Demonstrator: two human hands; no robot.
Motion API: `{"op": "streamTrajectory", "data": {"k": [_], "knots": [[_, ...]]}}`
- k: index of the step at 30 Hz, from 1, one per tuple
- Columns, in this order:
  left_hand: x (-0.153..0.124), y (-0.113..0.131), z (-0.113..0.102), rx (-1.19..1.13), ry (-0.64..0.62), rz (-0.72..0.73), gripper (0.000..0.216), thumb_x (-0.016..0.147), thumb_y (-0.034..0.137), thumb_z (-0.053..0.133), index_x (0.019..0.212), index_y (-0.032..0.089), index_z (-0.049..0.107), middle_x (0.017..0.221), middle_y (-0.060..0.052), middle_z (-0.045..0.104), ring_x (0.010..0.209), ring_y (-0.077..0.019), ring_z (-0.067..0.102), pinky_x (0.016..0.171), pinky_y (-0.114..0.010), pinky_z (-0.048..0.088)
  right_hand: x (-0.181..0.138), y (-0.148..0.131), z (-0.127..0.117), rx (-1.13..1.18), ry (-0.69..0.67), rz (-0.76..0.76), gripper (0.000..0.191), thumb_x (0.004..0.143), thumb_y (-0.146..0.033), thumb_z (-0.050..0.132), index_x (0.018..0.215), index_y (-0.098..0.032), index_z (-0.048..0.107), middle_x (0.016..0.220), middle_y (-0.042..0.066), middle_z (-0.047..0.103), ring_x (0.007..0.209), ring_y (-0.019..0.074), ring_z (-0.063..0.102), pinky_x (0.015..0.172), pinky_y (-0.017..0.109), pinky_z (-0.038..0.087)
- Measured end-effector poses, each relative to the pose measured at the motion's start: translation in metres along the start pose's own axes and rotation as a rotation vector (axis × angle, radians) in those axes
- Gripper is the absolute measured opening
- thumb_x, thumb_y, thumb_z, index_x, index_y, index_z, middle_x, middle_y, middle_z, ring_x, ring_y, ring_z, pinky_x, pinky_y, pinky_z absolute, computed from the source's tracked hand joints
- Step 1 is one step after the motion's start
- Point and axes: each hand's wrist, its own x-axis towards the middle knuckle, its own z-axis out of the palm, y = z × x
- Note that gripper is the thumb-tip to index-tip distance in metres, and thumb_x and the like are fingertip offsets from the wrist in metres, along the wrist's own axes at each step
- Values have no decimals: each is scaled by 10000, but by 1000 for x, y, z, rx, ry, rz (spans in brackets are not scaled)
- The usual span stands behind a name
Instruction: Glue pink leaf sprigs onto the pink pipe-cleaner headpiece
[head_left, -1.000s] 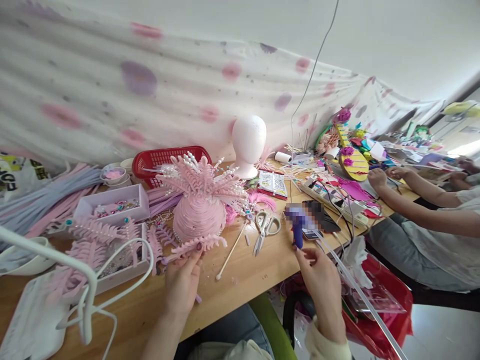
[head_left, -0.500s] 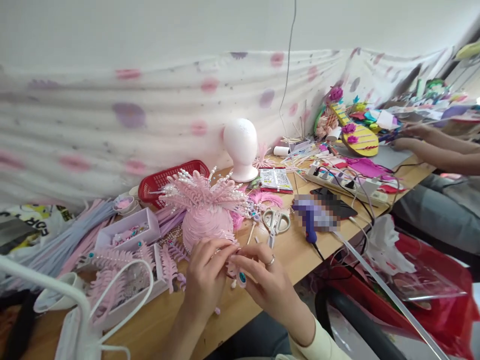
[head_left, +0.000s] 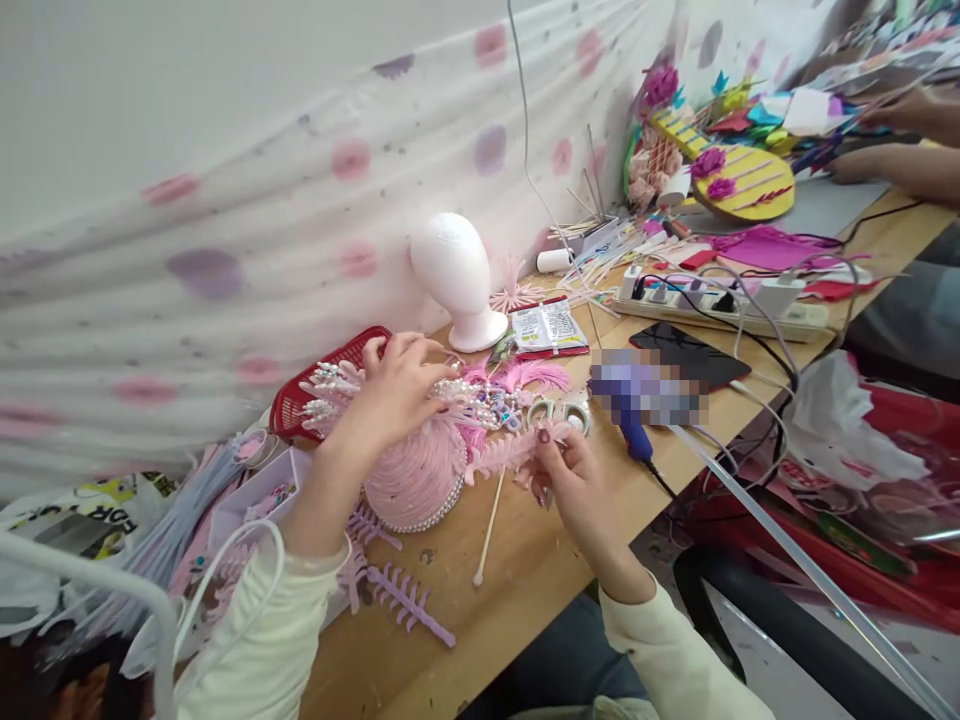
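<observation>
A pink headdress [head_left: 412, 475] trimmed with pearl beads sits on the table, its upper fronds partly hidden by my left hand [head_left: 394, 390]. That hand lies over the top with its fingers spread and curved among the fronds. To the right, my right hand [head_left: 566, 470] pinches the end of a pale pink feather-shaped strip [head_left: 506, 452], whose other end reaches the headdress's edge. Whether the strip is attached there I cannot tell. Scissors [head_left: 574, 415] lie just behind the right hand. A cotton-tipped stick [head_left: 489, 530] and a lilac frond-shaped piece [head_left: 409, 600] lie in front.
Behind stand a white foam head [head_left: 454, 265] and a red basket [head_left: 296, 395]. A purple glue gun [head_left: 634, 430], a black phone [head_left: 690, 355] and a power strip [head_left: 720, 310] with cables are on the right. A white lamp arm [head_left: 97, 570] crosses the left. Another person's hands [head_left: 870, 160] work at far right.
My hands have parted: the left has gone up onto the headdress, the right has moved right and now shows the pink strip. The camera view has turned and tilted.
</observation>
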Motion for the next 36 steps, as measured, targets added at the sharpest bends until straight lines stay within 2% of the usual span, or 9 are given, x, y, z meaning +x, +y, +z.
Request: {"op": "streamTrajectory", "data": {"k": [3, 6, 10, 15, 21, 36], "knots": [[20, -6, 2, 114, -169, 56, 160, 820, 189, 708, 940, 272, 773, 1084, -71, 716, 1210, -345, 486, 1085, -609, 154, 11, 5, 8, 54, -65, 48, 432, 753, -536, 774, 837, -247, 464, 651, -54, 605, 506, 117, 592, 382, 187, 435], [30, -12, -1, 143, -236, 40, 129, 826, 207, 697, 902, 276, 775, 997, -64, 743, 1078, -321, 566, 1042, -584, 204, 25, 8, 15, 16, -70, -42, 406, 754, -458, 780, 804, -252, 434, 679, -63, 569, 527, 105, 563, 410, 192, 441], [32, -21, -5, 122, -228, 12, 130, 828, 222, 678, 910, 271, 766, 1027, -56, 749, 1072, -311, 588, 1011, -545, 217, 49, 14, 25, -97, -91, -212, 248, 796, -336, 714, 846, -248, 488, 802, -28, 589, 665, 129, 596, 524, 227, 479], [33, -21, -8, 76, -235, -5, 155, 822, 206, 653, 925, 259, 756, 1033, -54, 762, 1078, -299, 598, 980, -496, 229, 67, 18, 39, -236, -178, -251, 165, 830, -253, 633, 967, -251, 541, 878, -7, 637, 796, 167, 629, 685, 286, 515], [36, -20, -10, 63, -267, -1, 168, 840, 193, 623, 921, 248, 759, 1032, -57, 774, 1065, -294, 627, 959, -463, 238, 66, 16, 54, -364, -149, -287, 118, 828, -221, 582, 935, -240, 538, 857, 3, 664, 775, 186, 643, 700, 299, 476], [42, -24, -10, 103, -296, -8, 215, 880, 297, 585, 960, 257, 780, 1020, -50, 785, 989, -269, 650, 915, -421, 255, 73, 12, 63, -563, -235, -327, 113, 854, -176, 510, 942, -240, 539, 855, 18, 683, 793, 211, 648, 716, 296, 450]]}}
